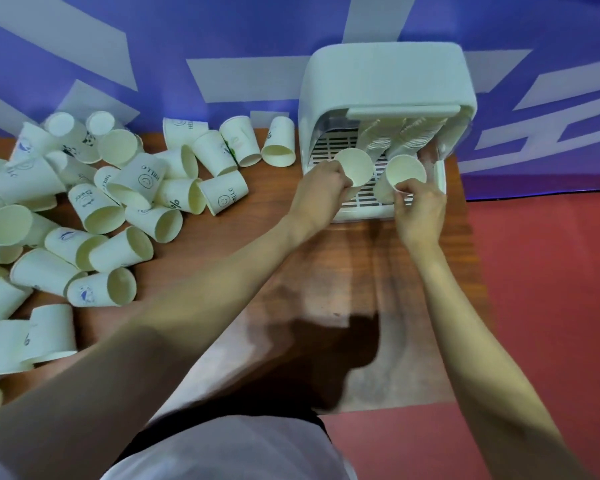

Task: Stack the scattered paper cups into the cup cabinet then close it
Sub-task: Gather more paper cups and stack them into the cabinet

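White paper cups [94, 209] lie scattered on their sides over the left of a wooden table [257, 271] | left hand [321, 192] grasps a cup [354, 167] at the open cup cabinet [385, 81] mouth | right hand [420, 209] pinches a second cup [405, 171] beside it | stacked cups [395, 133] fill the cabinet behind.

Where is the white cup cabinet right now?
In the head view the cup cabinet stands at the far right end of the wooden table, against the purple wall, with both hands at its open front.
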`<action>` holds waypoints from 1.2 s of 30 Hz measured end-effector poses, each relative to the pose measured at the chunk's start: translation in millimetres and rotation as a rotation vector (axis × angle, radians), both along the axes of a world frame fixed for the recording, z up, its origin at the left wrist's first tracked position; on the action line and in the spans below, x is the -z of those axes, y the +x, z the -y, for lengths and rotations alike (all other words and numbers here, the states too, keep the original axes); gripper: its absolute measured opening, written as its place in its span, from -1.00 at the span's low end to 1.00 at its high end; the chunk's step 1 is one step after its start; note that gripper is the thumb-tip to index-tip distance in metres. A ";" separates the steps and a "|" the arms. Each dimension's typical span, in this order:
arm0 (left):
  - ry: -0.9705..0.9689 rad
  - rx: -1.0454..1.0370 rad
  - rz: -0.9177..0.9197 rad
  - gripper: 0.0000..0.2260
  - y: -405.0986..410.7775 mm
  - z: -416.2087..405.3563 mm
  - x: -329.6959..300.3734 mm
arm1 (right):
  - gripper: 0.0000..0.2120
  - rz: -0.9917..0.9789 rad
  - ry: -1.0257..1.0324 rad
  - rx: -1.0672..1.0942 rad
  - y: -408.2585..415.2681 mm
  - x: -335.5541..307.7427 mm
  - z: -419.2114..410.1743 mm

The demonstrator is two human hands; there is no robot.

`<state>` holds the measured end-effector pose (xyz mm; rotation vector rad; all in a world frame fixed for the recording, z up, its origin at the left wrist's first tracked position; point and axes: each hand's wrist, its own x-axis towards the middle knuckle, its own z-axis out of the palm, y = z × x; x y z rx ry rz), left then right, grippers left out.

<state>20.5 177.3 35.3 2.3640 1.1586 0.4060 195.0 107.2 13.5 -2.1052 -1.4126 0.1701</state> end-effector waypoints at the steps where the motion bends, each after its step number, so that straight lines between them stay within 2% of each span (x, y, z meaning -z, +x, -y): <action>1: -0.009 -0.006 -0.015 -0.78 2.4 -2.3 5.0 | -0.93 -0.010 -0.022 0.005 -0.1 4.0 -3.4; 13: -0.075 -0.009 -0.116 -0.81 14.4 -9.7 43.1 | -0.84 0.028 -0.155 -0.016 0.1 28.0 -14.8; 17: -0.086 -0.030 -0.032 -0.76 8.8 -4.9 36.2 | -0.75 0.047 -0.141 -0.007 -8.3 21.5 -10.3; 20: -0.008 -0.103 0.093 -0.77 -11.8 5.2 27.5 | -0.77 0.017 0.011 -0.028 -31.3 11.3 -1.9; 23: 0.040 -0.236 0.154 -0.81 -51.9 18.2 22.3 | -0.82 0.001 0.072 -0.155 -66.2 10.3 3.0; 28: 0.011 -0.445 0.116 -0.79 -149.5 34.3 32.0 | -0.77 -0.014 -0.131 -0.467 -140.5 19.5 0.8; 33: 0.073 -0.605 0.069 -0.84 -236.8 33.7 29.3 | -0.55 0.017 -0.257 -0.672 -201.8 26.0 -20.2; 36: 0.117 -0.690 0.080 -0.76 -273.6 22.6 23.6 | -0.38 0.060 -0.309 -0.726 -225.4 28.8 -42.0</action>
